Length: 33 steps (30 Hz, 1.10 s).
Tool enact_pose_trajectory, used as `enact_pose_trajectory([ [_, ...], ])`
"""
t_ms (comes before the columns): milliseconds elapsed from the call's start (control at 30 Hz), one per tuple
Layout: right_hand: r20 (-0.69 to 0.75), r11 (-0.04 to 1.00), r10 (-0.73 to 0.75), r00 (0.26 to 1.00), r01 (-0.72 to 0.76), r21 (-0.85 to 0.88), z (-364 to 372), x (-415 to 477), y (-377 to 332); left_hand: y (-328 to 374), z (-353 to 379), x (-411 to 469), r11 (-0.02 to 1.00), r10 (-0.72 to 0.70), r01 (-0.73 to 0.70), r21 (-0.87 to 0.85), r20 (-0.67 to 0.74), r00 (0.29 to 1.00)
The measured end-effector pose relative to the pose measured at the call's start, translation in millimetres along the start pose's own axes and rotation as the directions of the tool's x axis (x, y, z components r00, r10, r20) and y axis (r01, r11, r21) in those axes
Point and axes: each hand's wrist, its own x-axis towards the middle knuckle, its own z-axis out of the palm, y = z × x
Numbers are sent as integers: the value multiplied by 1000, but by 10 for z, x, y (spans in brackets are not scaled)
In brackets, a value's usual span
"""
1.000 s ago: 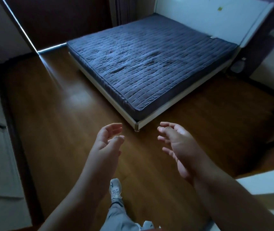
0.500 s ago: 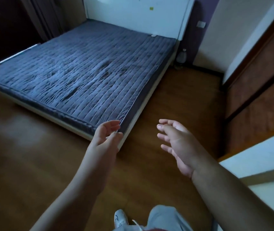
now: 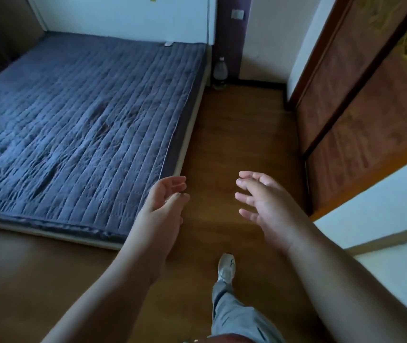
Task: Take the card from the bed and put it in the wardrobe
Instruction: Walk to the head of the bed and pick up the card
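Observation:
A small pale card point(image 3: 169, 43) lies on the far edge of the bed point(image 3: 78, 115), against the white headboard point(image 3: 123, 16). The bed has a blue-grey quilted cover. The brown wooden wardrobe point(image 3: 360, 100) with sliding doors stands on the right. My left hand point(image 3: 165, 201) hovers over the bed's near right corner, fingers loosely curled and holding nothing. My right hand point(image 3: 264, 201) is raised over the floor, fingers spread and holding nothing. Both hands are far from the card.
A wooden floor aisle point(image 3: 242, 149) runs between the bed and the wardrobe. A plastic bottle point(image 3: 220, 73) stands on the floor by the headboard corner. A white surface point(image 3: 383, 214) juts in at the right. My leg and shoe point(image 3: 226, 268) step forward.
The view has swung right and moved closer: the bed has shifted left, and the wardrobe and aisle have come into view. Both hands stay raised and hold nothing.

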Motion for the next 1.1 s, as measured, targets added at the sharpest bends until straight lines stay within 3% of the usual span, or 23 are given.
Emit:
enact_pose_trajectory([
  [167,6,1000,8,1000,-8,15,-267,833,-311,385,435,757,999,-38,38,-19,5,999],
  [533,-64,994,-17,998,23,106,-812,2194,-1065,1157,1207,1940,999,30,-29,-29,27,999],
  [1100,-232,995,42,972,-20,100,-813,3865,-1807,1808,1750,4004,1000,4,0,-27,154,988],
])
